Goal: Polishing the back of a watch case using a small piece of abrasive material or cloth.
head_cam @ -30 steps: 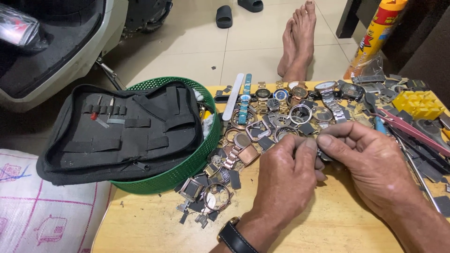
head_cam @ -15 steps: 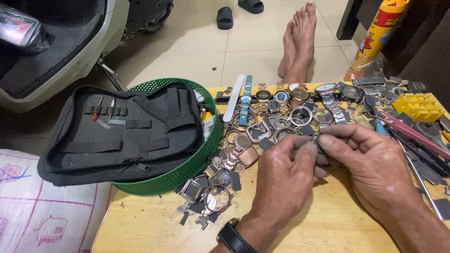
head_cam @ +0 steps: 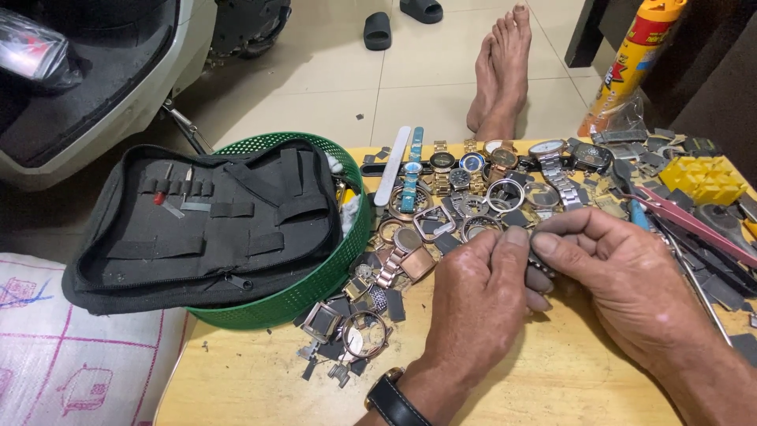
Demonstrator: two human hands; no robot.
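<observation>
Left hand (head_cam: 473, 304): knuckles up, fingers curled, thumb and forefinger pinched on a small metal watch part (head_cam: 538, 260); a black wristwatch (head_cam: 392, 398) sits on its wrist.
Right hand (head_cam: 623, 276): fingers bent inward, fingertips closed on the same part from the other side; the two hands meet at it.
Small metal watch part: held between both hands just above the tabletop (head_cam: 260, 379); mostly hidden by the fingers, so its exact kind cannot be told.
Beyond the hands: a heap of watches and empty cases (head_cam: 473, 185), some with metal bands, spread across the tabletop.
Left of the hands: loose watch frames (head_cam: 347, 327) near the tabletop edge, then a green basket (head_cam: 315, 288) with an open black tool pouch (head_cam: 205, 225) lying across it.
Right of the hands: pink-handled pliers (head_cam: 694, 225), a yellow block (head_cam: 703, 178) and dark scraps.
Far beyond: bare feet (head_cam: 501, 71) on the tiled floor and a yellow spray can (head_cam: 635, 67).
</observation>
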